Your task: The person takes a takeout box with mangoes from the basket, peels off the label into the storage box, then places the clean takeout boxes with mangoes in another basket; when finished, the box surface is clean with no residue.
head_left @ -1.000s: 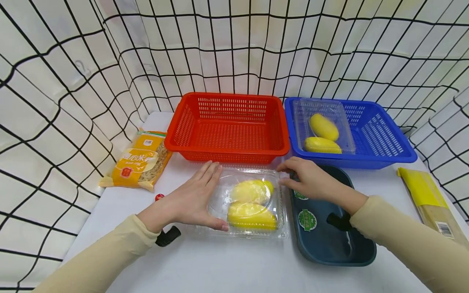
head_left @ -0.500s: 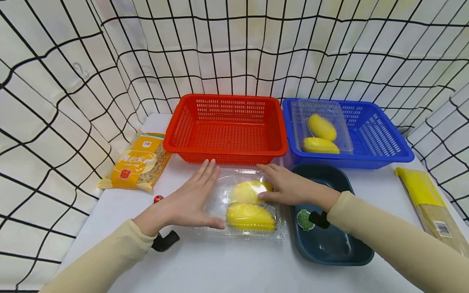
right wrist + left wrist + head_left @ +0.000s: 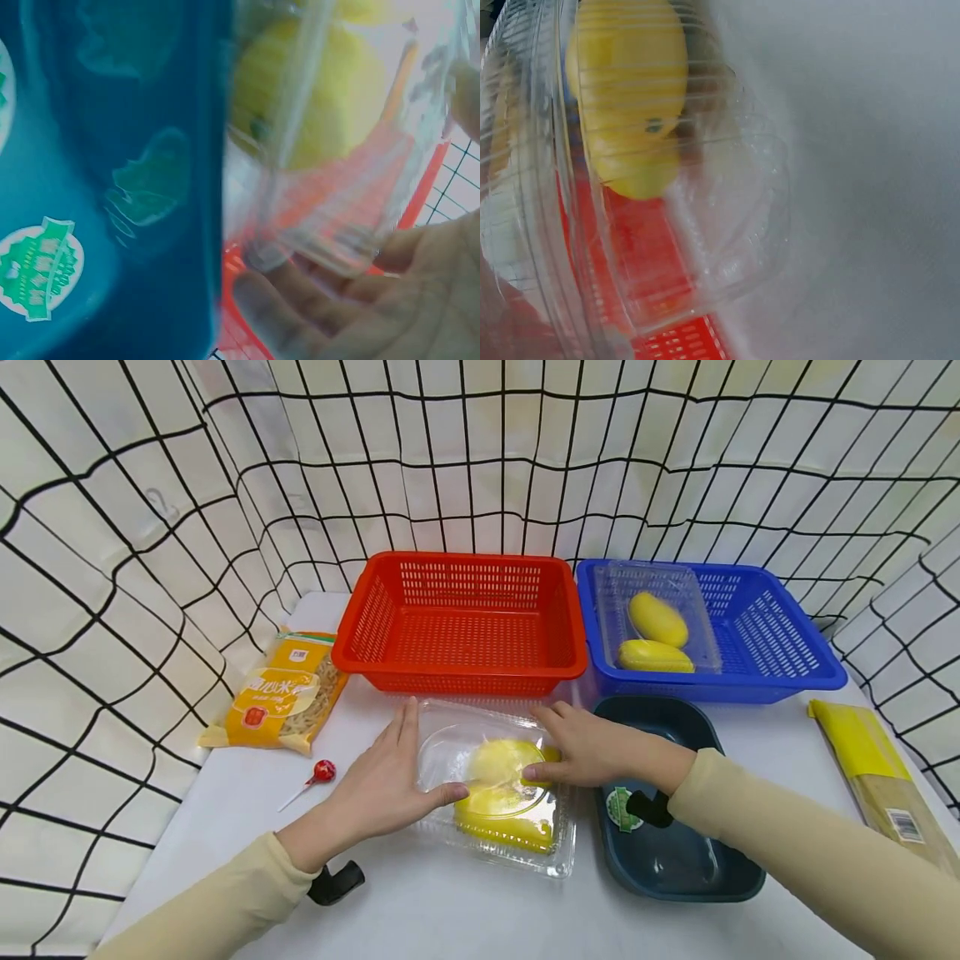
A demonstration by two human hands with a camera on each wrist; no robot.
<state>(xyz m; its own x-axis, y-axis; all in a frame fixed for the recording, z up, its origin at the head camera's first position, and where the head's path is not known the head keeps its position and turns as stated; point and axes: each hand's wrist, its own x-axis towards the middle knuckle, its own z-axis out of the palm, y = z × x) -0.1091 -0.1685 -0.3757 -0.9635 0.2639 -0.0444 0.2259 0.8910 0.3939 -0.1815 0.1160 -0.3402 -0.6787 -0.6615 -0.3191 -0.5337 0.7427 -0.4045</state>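
A clear plastic clamshell box (image 3: 450, 747) with two yellow mangoes (image 3: 502, 822) inside is between my hands, turned at a slant in the head view. My left hand (image 3: 375, 793) holds its left side, thumb over the lid and fingers along the far left edge. At the far right corner my right hand (image 3: 592, 747) grips it. The right wrist view shows that hand's fingers (image 3: 277, 311) curled under the box's edge. Seen from the left wrist, the box's ridged side (image 3: 634, 82) is close up, the left fingers mostly hidden.
A red basket (image 3: 465, 681) stands behind the box. Right of it, a blue basket (image 3: 780, 685) holds a similar box of mangoes (image 3: 656, 618). A dark teal tub (image 3: 697, 852) sits close right. Around lie a lollipop (image 3: 324, 771), an orange food bag (image 3: 277, 693) and a yellow-topped packet (image 3: 870, 752).
My right hand has moved left from beside the box's corner onto it. The box has turned clockwise and its near edge has come closer. The lollipop's stick has come into view.
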